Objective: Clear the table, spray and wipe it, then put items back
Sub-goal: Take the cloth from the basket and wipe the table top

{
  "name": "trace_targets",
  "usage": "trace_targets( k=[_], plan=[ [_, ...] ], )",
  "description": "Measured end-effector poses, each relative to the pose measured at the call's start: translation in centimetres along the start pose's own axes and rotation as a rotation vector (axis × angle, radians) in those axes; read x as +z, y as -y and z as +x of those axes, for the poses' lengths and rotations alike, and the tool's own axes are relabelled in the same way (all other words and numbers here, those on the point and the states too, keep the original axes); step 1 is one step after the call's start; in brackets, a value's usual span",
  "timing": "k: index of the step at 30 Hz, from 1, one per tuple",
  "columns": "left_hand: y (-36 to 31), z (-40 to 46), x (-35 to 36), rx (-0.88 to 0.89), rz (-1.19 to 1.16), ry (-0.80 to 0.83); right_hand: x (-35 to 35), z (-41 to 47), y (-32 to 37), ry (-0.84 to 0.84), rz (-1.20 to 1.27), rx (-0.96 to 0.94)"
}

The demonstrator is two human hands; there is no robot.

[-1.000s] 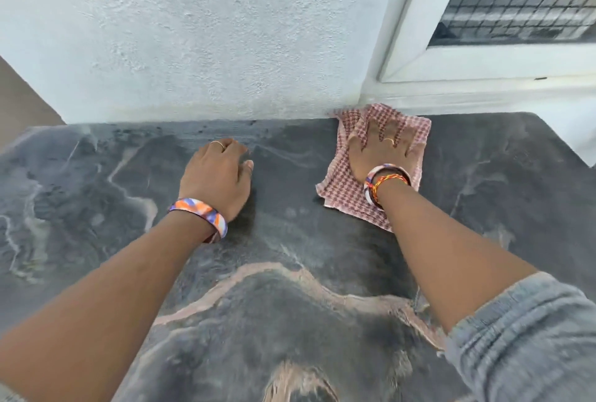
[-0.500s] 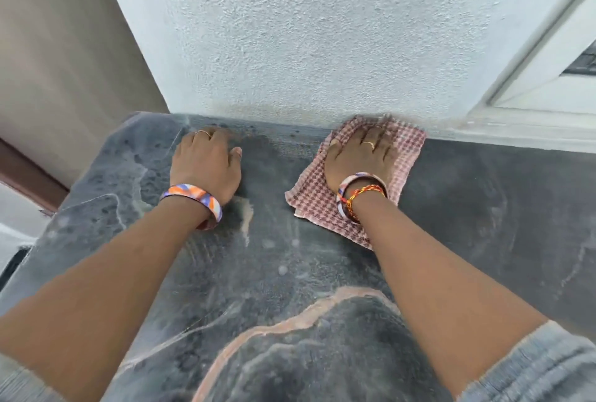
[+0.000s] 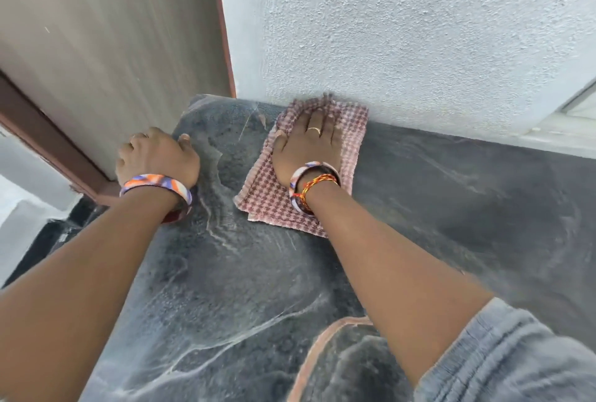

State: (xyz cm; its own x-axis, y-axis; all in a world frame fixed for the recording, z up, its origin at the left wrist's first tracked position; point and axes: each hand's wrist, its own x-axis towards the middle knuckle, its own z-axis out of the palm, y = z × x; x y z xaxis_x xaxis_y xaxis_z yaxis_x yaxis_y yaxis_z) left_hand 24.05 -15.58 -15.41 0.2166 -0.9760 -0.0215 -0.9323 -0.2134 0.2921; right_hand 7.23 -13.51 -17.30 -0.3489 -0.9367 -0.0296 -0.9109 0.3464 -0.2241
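Observation:
A dark grey marble table (image 3: 451, 208) with pale veins runs along a white rough wall. A red-and-white checked cloth (image 3: 267, 204) lies spread near the table's back left corner, touching the wall. My right hand (image 3: 306, 150) presses flat on the cloth with straight fingers; it wears a ring and bangles. My left hand (image 3: 158, 156), with a striped bangle on the wrist, is at the table's left edge. Its fingers curl down over that edge and its thumb lies on top.
The white textured wall (image 3: 419, 30) stands right behind the table. A beige door panel with a brown frame (image 3: 113, 46) is just left of the table. A white window frame (image 3: 577, 104) shows at the far right. Wet streaks mark the tabletop.
Both hands have slid left along the wall. The right hand took the cloth to the back left corner. The left hand went from the tabletop to the left edge.

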Motion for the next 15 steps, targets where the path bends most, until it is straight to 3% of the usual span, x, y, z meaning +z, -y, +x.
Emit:
trace_targets(
  k=[4, 7, 15],
  plan=[
    [2.2, 0.7, 0.0, -0.103, -0.148, 0.195, 1.1, 0.4, 5.4, 0.03, -0.013, -0.289],
    [2.5, 0.8, 0.1, -0.17, -0.248, 0.214, 1.3, 2.1, 7.8, 0.087, -0.023, -0.454],
    [2.9, 0.4, 0.6, -0.156, -0.288, 0.219, 1.9, 6.5, 12.3, 0.07, -0.114, -0.428]
  ],
)
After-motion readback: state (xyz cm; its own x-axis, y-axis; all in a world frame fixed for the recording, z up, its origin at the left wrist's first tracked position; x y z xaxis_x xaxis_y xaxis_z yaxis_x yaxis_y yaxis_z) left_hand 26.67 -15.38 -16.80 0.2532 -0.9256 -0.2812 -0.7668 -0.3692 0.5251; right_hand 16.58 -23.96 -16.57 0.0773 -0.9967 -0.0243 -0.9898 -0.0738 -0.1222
